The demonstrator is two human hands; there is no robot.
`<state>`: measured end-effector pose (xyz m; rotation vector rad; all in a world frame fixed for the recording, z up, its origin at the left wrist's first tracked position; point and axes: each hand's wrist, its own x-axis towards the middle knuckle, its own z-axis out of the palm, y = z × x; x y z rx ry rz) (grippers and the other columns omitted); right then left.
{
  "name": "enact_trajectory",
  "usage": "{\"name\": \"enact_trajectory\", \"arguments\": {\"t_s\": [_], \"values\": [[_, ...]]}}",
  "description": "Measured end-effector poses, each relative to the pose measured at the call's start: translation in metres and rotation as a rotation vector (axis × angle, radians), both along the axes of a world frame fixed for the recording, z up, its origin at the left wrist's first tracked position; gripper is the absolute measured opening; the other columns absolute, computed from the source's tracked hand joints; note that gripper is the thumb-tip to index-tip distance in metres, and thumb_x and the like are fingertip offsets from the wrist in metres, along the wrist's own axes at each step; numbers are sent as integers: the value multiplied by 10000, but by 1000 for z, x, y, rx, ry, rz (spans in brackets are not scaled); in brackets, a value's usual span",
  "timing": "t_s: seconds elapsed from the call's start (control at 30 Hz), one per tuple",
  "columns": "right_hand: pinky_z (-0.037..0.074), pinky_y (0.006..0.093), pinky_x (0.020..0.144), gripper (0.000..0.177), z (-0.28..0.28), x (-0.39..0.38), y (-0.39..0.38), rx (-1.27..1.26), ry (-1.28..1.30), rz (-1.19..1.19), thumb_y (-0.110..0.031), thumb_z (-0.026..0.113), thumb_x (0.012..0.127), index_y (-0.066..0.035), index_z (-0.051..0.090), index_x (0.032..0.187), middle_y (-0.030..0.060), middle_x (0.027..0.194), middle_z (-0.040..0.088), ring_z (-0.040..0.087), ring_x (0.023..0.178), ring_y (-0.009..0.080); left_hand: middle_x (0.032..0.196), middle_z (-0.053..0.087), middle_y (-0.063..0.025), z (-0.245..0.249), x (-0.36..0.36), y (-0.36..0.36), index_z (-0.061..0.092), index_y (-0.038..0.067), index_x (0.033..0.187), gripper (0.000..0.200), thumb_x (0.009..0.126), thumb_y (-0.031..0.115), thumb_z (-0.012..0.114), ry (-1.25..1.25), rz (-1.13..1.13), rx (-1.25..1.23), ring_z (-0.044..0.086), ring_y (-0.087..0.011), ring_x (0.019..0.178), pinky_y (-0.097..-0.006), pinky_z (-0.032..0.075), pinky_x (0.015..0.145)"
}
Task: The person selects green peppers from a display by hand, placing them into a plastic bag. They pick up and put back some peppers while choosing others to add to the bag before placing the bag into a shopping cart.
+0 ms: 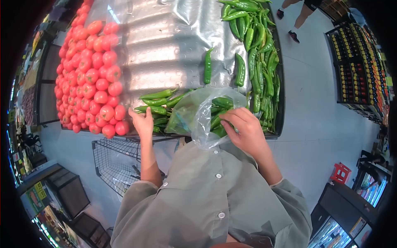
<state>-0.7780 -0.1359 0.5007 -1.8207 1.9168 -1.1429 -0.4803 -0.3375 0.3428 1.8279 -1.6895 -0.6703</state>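
Observation:
A clear plastic bag (202,120) lies at the near edge of the display, its mouth turned toward me and several green chili peppers inside. At that mouth, my right hand (246,128) has its fingers curled down onto a green chili pepper (216,120); the fingertips are partly hidden. My left hand (142,122) is at the left end of a small pile of green chili peppers (155,102), thumb and fingers apart. It is beside the pile, with no pepper visibly gripped. Two single peppers, one of them this upright-lying chili pepper (207,67), rest beyond the bag.
Red tomatoes (91,76) are heaped on the left behind a clear divider. More green peppers (264,62) line the right side of the silvery display mat (165,41). A shopping cart (115,161) stands below left. Another person's legs (302,20) show at upper right.

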Motion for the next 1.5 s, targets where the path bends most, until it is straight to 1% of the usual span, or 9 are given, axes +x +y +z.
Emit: {"name": "enact_trajectory", "arguments": {"t_s": [0.17, 0.37, 0.43, 0.53, 0.77, 0.97, 1.17, 1.4, 1.5], "values": [[520, 409, 873, 270, -9, -9, -13, 190, 82, 37, -42, 716, 822, -14, 674, 1087, 123, 1080, 661, 626, 1000, 317, 731, 668, -111, 83, -45, 17, 658, -36, 1115, 278, 899, 126, 727, 83, -197, 36, 637, -188, 684, -319, 502, 692], [538, 435, 893, 238, -45, -10, -32, 219, 287, -43, -59, 655, 807, 24, 660, 1030, 195, 1029, 666, 651, 997, 349, 969, 705, -152, 170, -100, 67, 670, -29, 1085, 228, 929, 135, 695, 452, -719, -482, 689, -282, 921, -383, 539, 850], [544, 482, 823, 190, -48, -14, -39, 595, 251, -5, -133, 694, 822, -8, 664, 962, 233, 913, 681, 670, 908, 402, 1062, 696, -173, 192, -111, 81, 673, -23, 1072, 236, 926, 161, 698, 590, -980, -468, 679, -346, 1048, -446, 530, 925], [550, 498, 752, 184, -39, -14, -46, 602, 191, -48, -166, 697, 833, -14, 669, 932, 232, 832, 684, 676, 800, 425, 994, 713, -144, 204, -126, 93, 688, -8, 983, 204, 948, 192, 667, 581, -1329, -433, 699, -341, 1033, -473, 520, 958], [546, 429, 706, 223, -1, -20, -9, 234, 136, -109, -181, 706, 876, 7, 671, 992, 215, 865, 689, 682, 791, 364, 846, 694, -100, 184, -134, 88, 687, 16, 869, 93, 806, 42, 750, 262, -1230, -359, 661, -289, 784, -404, 502, 719], [388, 203, 572, 331, 10, -44, 48, 207, -1030, -288, -241, 499, 1070, 16, 688, 1156, -5, 771, 615, 491, 655, 32, 872, 699, -95, 170, -135, 86, 700, 19, 968, 154, 843, 89, 755, 242, -994, -210, 639, -235, 708, -330, 496, 688], [308, 231, 477, 455, -2, -43, 60, 179, -1515, -432, -371, 448, 1084, 12, 688, 1030, 13, 598, 524, 407, 501, 62, 1011, 711, -82, 157, -137, 86, 614, -23, 1260, 316, 995, 149, 639, 445, -862, 161, 596, -76, 758, -228, 481, 704], [306, 237, 475, 484, -2, -31, 42, 191, -1483, -268, -407, 441, 1079, 12, 683, 1058, 20, 609, 541, 421, 509, 78, 1006, 712, -126, 165, -143, 91, 561, -38, 1317, 376, 1032, 205, 590, 734, -862, 378, 642, -120, 751, -243, 493, 699], [449, 260, 661, 323, 10, -16, 33, 58, -1255, -185, -207, 532, 1043, 54, 653, 1190, 77, 849, 651, 590, 747, 118, 1007, 715, -138, 169, -145, 91, 537, -44, 1331, 402, 1044, 237, 568, 765, -861, 466, 675, -154, 757, -260, 504, 692]]}}
